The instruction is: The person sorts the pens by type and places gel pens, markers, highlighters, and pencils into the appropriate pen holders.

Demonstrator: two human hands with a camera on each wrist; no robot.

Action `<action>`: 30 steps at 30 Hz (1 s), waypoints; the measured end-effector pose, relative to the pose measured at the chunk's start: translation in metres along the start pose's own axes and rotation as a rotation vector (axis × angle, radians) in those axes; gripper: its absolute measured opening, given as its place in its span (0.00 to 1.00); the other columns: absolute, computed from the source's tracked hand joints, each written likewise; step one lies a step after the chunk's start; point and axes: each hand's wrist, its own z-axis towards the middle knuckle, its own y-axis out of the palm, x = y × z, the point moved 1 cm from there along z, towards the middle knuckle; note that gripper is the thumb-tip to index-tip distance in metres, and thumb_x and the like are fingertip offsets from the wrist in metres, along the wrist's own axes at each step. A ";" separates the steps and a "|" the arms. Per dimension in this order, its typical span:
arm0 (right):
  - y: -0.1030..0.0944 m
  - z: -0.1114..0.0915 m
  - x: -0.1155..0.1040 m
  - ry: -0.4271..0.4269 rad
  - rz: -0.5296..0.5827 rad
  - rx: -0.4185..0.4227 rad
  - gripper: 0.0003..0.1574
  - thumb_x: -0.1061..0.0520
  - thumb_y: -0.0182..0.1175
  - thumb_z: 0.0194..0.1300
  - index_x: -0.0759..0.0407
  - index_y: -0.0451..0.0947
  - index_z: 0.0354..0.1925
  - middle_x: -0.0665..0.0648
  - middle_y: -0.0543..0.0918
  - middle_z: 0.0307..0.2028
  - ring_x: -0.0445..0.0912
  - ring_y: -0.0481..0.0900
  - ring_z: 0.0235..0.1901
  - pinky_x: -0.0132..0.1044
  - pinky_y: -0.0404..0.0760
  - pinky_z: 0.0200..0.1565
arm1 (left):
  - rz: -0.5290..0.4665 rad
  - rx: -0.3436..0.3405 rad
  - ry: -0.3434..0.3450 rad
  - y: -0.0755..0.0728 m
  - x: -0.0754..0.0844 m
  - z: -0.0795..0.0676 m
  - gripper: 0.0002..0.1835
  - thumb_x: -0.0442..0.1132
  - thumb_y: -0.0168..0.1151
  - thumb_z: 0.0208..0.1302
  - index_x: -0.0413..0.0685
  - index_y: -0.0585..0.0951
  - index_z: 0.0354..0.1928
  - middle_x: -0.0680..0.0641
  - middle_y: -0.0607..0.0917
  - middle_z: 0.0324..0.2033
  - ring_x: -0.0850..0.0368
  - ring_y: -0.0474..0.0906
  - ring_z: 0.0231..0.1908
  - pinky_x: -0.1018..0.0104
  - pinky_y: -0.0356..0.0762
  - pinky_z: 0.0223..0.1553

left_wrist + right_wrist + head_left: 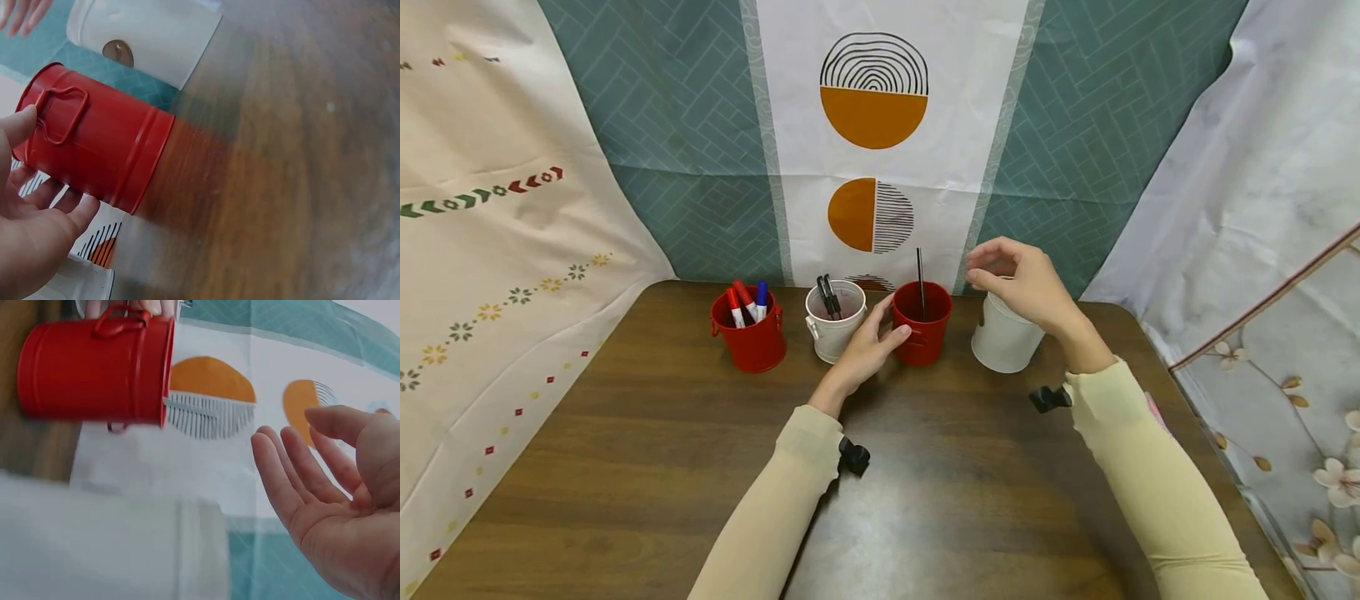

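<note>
My left hand point(867, 348) holds the side of a red metal bucket point(922, 346), its thumb point(20, 125) near the wire handle and its fingers along the other side. A thin dark stick point(920, 279) stands upright in that bucket, leaning on the rim. My right hand point(1022, 279) hovers over the larger white bucket point(1006, 337) at the right, fingers loosely bent and holding nothing. In the right wrist view, the palm of the right hand point(337, 481) shows with a gap between thumb and fingers. The hand partly hides the white bucket's opening.
Left of the held bucket, a small white bucket point(832, 340) has black pens point(829, 298) in it. Farther left, another red bucket point(756, 348) contains red and blue markers point(762, 302). All stand along the back of the wooden table point(925, 500), before a patterned cloth point(880, 158).
</note>
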 end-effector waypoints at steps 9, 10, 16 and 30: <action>-0.046 -0.055 0.009 0.031 -0.168 0.019 0.15 0.56 0.71 0.72 0.55 0.85 0.54 0.58 0.90 0.51 0.33 0.87 0.43 0.24 0.81 0.42 | 0.000 -0.002 0.006 -0.001 -0.001 0.001 0.39 0.40 0.62 0.79 0.54 0.57 0.85 0.48 0.63 0.81 0.49 0.61 0.79 0.55 0.59 0.80; -0.049 -0.060 0.010 0.027 -0.181 0.014 0.14 0.56 0.70 0.72 0.56 0.85 0.54 0.58 0.90 0.50 0.33 0.87 0.42 0.24 0.81 0.42 | -0.001 -0.001 0.006 -0.001 0.000 0.001 0.39 0.40 0.62 0.78 0.54 0.57 0.85 0.48 0.63 0.81 0.49 0.61 0.79 0.55 0.59 0.80; -0.065 -0.088 0.021 -0.005 -0.329 -0.009 0.12 0.58 0.69 0.72 0.56 0.86 0.52 0.56 0.91 0.43 0.37 0.87 0.38 0.21 0.80 0.40 | -0.004 -0.004 0.002 -0.001 -0.001 0.001 0.39 0.40 0.62 0.79 0.54 0.57 0.85 0.47 0.62 0.81 0.48 0.60 0.80 0.54 0.59 0.80; -0.075 -0.139 0.071 0.156 -0.627 -0.215 0.20 0.49 0.73 0.68 0.64 0.85 0.48 0.51 0.90 0.35 0.46 0.84 0.34 0.45 0.81 0.37 | 0.014 0.003 -0.019 -0.001 0.001 0.001 0.39 0.41 0.62 0.79 0.53 0.57 0.84 0.47 0.64 0.80 0.50 0.59 0.80 0.54 0.59 0.80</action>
